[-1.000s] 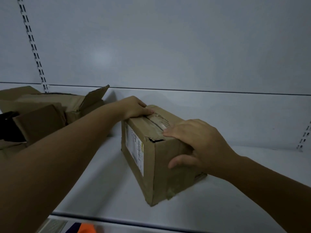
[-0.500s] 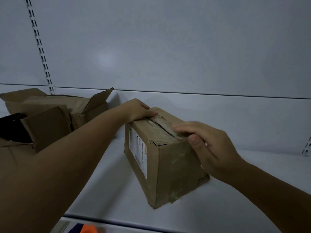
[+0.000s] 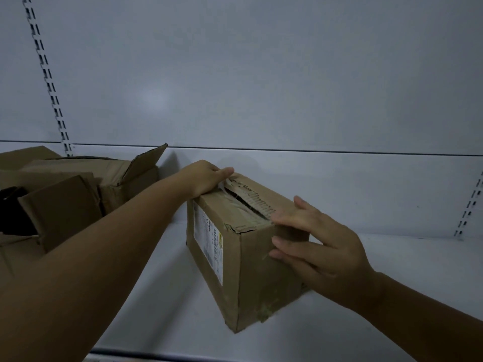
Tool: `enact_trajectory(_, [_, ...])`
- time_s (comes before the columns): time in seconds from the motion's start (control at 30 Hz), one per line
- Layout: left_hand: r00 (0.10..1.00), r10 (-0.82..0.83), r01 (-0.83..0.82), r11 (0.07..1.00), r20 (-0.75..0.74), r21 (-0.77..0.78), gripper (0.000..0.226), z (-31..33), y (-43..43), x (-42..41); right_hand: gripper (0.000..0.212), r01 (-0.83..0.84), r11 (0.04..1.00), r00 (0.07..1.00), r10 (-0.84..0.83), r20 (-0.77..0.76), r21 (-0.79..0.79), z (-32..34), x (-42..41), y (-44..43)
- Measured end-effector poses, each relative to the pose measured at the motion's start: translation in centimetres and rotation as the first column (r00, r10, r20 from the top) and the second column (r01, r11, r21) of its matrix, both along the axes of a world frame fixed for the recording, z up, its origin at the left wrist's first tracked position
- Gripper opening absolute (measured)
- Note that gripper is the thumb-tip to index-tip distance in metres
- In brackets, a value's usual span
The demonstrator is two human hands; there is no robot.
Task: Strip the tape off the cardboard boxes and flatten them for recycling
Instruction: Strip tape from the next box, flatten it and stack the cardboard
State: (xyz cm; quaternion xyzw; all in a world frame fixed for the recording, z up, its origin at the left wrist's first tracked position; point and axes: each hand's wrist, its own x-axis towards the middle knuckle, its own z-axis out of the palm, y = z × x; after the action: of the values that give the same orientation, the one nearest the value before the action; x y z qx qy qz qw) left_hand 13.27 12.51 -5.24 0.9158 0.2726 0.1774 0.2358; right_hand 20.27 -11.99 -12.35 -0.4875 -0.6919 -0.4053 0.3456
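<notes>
A closed brown cardboard box (image 3: pixel 251 278) stands at an angle on the white shelf (image 3: pixel 156 296), with a white label (image 3: pixel 207 244) on its left side. Its top seam (image 3: pixel 248 202) is split, showing a torn corrugated flap edge and shreds of clear tape. My left hand (image 3: pixel 206 178) grips the box's far top corner, thumb along the top and fingers hidden behind the far edge. My right hand (image 3: pixel 321 246) lies on the near right top corner with fairly straight fingers spread over the flap edge and the near face.
Several opened cardboard boxes (image 3: pixel 78 184) with raised flaps are piled at the left, with something black (image 3: pixel 13 205) among them. Slotted uprights (image 3: pixel 49 82) run up the grey back panel. The shelf's front edge (image 3: pixel 130 352) is near the bottom.
My right hand went from pinching at the top seam to lying on the near right corner. The seam has split open. My left hand stayed at the far corner.
</notes>
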Motion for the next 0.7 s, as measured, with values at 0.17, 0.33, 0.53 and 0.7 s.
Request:
enact_trajectory(0.17, [1.000, 0.016, -0.016, 1.000, -0.006, 0.017, 0.055, 0.0, 0.0, 0.1, 0.017, 0.020, 0.999, 1.000, -0.019, -0.015, 0.049, -0.3, -0.8, 0.3])
enact_trajectory(0.33, [1.000, 0.015, -0.014, 0.999, -0.020, 0.033, 0.056, 0.1, -0.1, 0.1, 0.017, 0.069, 0.995, 0.997, -0.066, -0.040, 0.077, -1.0, -1.5, 1.2])
enact_trajectory(0.53, [0.999, 0.019, -0.018, 0.999, -0.030, 0.041, 0.054, 0.2, -0.3, 0.1, 0.021, 0.032, 0.998, 0.986, -0.022, -0.167, 0.058, -0.9, -2.1, 1.2])
enact_trajectory(0.7, [0.999, 0.012, -0.009, 0.998, -0.050, 0.061, 0.051, 0.3, -0.4, 0.0, 0.013, -0.102, 0.993, 0.884, 0.120, -0.451, 0.063, 1.1, -2.5, 0.5])
